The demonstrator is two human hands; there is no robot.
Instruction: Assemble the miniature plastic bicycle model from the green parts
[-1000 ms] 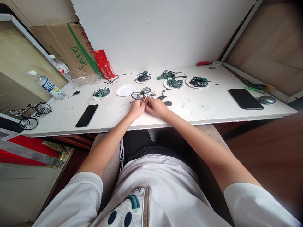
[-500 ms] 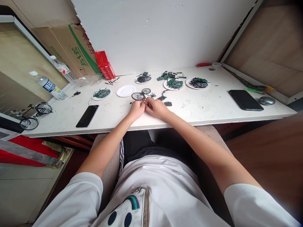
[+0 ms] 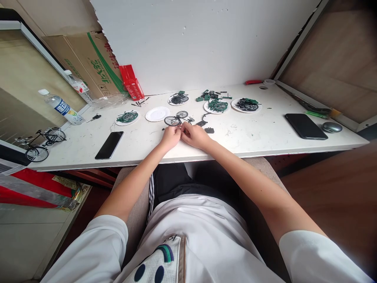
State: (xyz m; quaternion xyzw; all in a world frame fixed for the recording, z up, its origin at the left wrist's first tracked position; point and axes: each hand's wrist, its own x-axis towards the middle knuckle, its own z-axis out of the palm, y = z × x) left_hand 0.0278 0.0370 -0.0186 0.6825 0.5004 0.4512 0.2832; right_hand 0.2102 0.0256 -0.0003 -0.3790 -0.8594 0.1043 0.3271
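Fingers [image 3: 185,126], two sets: those of the left hand [image 3: 170,136] and right hand [image 3: 196,136] are meeting tip to tip; whether they are clamping on anything, cannot tell. Model bicycle [image 3: 178,117], black: lying just beyond the fingertips, both wheels showing. Flat dark piece [image 3: 209,130]: lying just right of the right fingers. Handling, as judged: thin parts are calling for light pressure, one hand steadying, the other aligning.

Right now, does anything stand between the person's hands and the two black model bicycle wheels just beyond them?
Nothing visible does: the left hand and right hand are close by the nearer bicycle wheel, with the farther bicycle wheel just behind it. Contact is unclear.
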